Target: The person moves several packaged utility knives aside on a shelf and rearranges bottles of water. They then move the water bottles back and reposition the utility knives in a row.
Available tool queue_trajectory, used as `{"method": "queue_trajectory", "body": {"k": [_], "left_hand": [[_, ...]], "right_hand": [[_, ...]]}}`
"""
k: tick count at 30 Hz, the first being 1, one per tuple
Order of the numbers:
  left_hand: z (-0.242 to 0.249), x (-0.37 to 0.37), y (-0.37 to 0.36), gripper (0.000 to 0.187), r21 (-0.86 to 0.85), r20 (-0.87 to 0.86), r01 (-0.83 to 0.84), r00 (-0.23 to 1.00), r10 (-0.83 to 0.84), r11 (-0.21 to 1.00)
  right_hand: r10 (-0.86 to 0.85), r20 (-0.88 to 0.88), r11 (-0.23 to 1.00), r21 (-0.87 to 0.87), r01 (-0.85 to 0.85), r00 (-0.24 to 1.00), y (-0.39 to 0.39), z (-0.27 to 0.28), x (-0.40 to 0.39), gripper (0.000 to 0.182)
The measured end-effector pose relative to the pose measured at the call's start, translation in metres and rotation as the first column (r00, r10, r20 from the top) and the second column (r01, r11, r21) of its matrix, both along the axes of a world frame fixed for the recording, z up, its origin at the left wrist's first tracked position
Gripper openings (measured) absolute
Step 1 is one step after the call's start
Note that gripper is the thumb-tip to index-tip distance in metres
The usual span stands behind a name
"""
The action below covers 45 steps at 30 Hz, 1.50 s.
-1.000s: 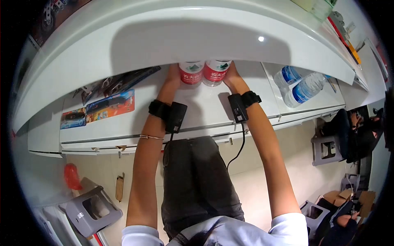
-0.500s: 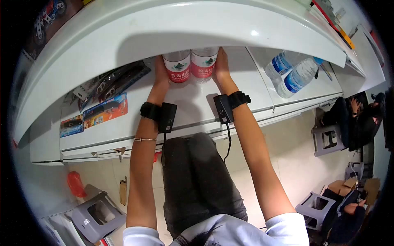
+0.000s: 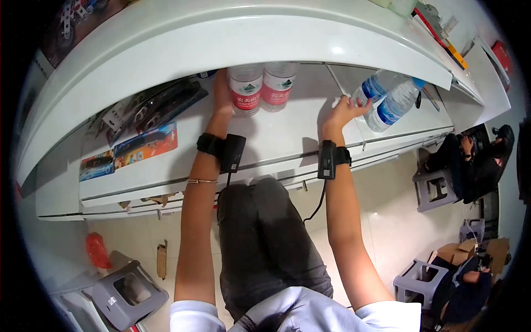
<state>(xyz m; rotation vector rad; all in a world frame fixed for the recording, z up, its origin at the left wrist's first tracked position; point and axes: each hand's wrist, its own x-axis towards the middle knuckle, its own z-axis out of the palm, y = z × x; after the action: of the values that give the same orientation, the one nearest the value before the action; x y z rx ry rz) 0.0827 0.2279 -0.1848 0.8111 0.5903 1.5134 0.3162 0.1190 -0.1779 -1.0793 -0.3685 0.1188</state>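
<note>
Two water bottles with red and white labels stand side by side on the white surface: the left bottle [image 3: 245, 94] and the right bottle [image 3: 276, 88]. My left hand [image 3: 222, 97] is against the left side of the left one, its fingertips hidden under the overhanging edge. My right hand [image 3: 345, 112] is apart from them, fingers spread and empty, close to two blue-labelled bottles. Of these, the front bottle [image 3: 394, 108] leans, and the rear bottle [image 3: 376, 86] is partly hidden behind it.
A white curved panel [image 3: 265, 39] overhangs the surface. Black packaged items [image 3: 166, 108] and orange-blue packs [image 3: 145, 145] lie at the left. Grey stools [image 3: 130, 293] stand on the floor. Two other people [image 3: 484, 157] are partly visible at the right.
My right hand has let go of the red-labelled bottle's right side and moved right, towards the blue-labelled bottles. My left hand remains beside the left bottle. The view has shifted slightly.
</note>
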Motion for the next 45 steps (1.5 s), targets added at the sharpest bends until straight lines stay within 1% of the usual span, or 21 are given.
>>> {"method": "queue_trajectory", "body": {"k": [2, 3, 6, 9, 12, 13, 16, 17, 19, 20, 21, 22, 24, 26, 27, 30, 32, 34, 38, 41, 45], "left_hand": [[-0.009, -0.001, 0.01, 0.047, 0.014, -0.002, 0.009, 1.0, -0.009, 1.0], [-0.011, 0.0, 0.013, 0.047, 0.021, 0.0, 0.014, 1.0, -0.014, 1.0], [-0.018, 0.0, 0.02, 0.046, 0.109, 0.012, 0.092, 0.996, -0.094, 0.99], [0.0, 0.002, -0.001, 0.047, 0.031, 0.043, 0.086, 0.995, -0.088, 0.996], [0.014, 0.004, -0.016, 0.046, 0.04, 0.018, 0.018, 1.0, -0.019, 0.999], [0.016, 0.005, -0.015, 0.044, -0.036, 0.009, -0.016, 1.0, 0.016, 0.999], [0.007, 0.005, -0.005, 0.044, -0.024, 0.097, 0.073, 0.993, -0.07, 0.997], [0.003, 0.005, -0.004, 0.044, -0.036, 0.05, 0.056, 0.997, -0.054, 0.998], [0.01, 0.004, -0.013, 0.043, -0.056, -0.043, 0.02, 0.999, -0.023, 0.998], [0.013, 0.005, -0.016, 0.044, -0.096, -0.046, 0.012, 0.999, -0.016, 0.995], [0.014, 0.005, -0.02, 0.044, -0.138, -0.05, 0.004, 0.999, -0.011, 0.99], [0.015, 0.006, -0.021, 0.045, -0.18, -0.054, -0.004, 0.999, -0.006, 0.984], [0.01, 0.003, -0.018, 0.047, -0.211, -0.196, -0.042, 0.981, 0.0, 0.977], [0.006, 0.001, -0.014, 0.048, -0.236, -0.311, -0.078, 0.95, 0.001, 0.969], [0.006, 0.001, -0.013, 0.048, -0.238, -0.327, -0.086, 0.945, 0.004, 0.967], [0.005, 0.0, -0.012, 0.049, -0.241, -0.306, -0.095, 0.952, 0.017, 0.966], [0.005, -0.001, -0.014, 0.049, -0.238, -0.279, -0.097, 0.96, 0.028, 0.966], [0.001, -0.006, -0.02, 0.049, -0.24, -0.255, -0.096, 0.966, 0.033, 0.966], [-0.002, -0.016, -0.028, 0.05, -0.239, -0.21, -0.094, 0.977, 0.043, 0.966], [-0.001, -0.022, -0.032, 0.05, -0.233, -0.201, -0.095, 0.978, 0.047, 0.968], [-0.009, -0.029, -0.039, 0.05, -0.234, -0.187, -0.099, 0.981, 0.055, 0.967]], "right_hand": [[-0.13, 0.038, 0.991, -0.039, 0.132, 0.991, 0.001, -0.005, 0.009, 0.08], [-0.115, -0.001, 0.992, -0.055, 0.115, 0.993, -0.002, -0.004, 0.013, 0.082], [-0.216, 0.188, 0.957, -0.155, 0.246, 0.958, 0.003, -0.01, 0.028, 0.083], [-0.191, 0.251, 0.979, -0.023, 0.203, 0.949, 0.014, -0.019, 0.053, 0.079], [-0.261, 0.261, 0.921, -0.221, 0.32, 0.929, 0.027, -0.025, 0.08, 0.08], [-0.327, 0.236, 0.868, -0.308, 0.39, 0.915, 0.031, -0.025, 0.084, 0.079], [-0.232, 0.324, 0.879, -0.335, 0.34, 0.917, 0.033, -0.028, 0.094, 0.078], [-0.222, 0.401, 0.852, -0.364, 0.377, 0.889, 0.035, -0.03, 0.098, 0.076], [-0.108, 0.461, 0.878, -0.371, 0.302, 0.881, 0.031, -0.021, 0.087, 0.074], [-0.053, 0.49, 0.888, -0.376, 0.266, 0.87, 0.03, -0.017, 0.084, 0.074], [-0.054, 0.587, 0.919, -0.287, 0.27, 0.807, 0.039, -0.021, 0.085, 0.073], [-0.013, 0.605, 0.927, -0.291, 0.237, 0.796, 0.047, -0.024, 0.088, 0.072], [0.067, 0.634, 0.938, -0.303, 0.168, 0.77, 0.063, -0.031, 0.085, 0.071], [0.19, 0.573, 0.954, -0.301, -0.01, 0.797, 0.092, -0.059, 0.108, 0.056], [0.229, 0.544, 0.969, -0.205, -0.137, 0.807, 0.099, -0.061, 0.103, 0.052], [0.187, 0.832, 0.97, -0.24, 0.034, 0.523, 0.111, -0.067, 0.093, 0.038], [0.14, 0.981, 0.858, -0.189, 0.477, 0.136, 0.102, -0.044, 0.046, 0.036], [0.136, 0.979, 0.9, -0.187, 0.394, 0.152, 0.113, -0.05, 0.028, 0.035], [0.203, 0.926, 0.953, -0.262, 0.154, 0.317, 0.122, -0.045, -0.002, 0.034], [0.246, 0.887, 0.956, -0.288, 0.052, 0.391, 0.124, -0.039, -0.011, 0.034], [0.281, 0.855, 0.953, -0.302, -0.021, 0.436, 0.12, -0.035, -0.014, 0.034]]}}
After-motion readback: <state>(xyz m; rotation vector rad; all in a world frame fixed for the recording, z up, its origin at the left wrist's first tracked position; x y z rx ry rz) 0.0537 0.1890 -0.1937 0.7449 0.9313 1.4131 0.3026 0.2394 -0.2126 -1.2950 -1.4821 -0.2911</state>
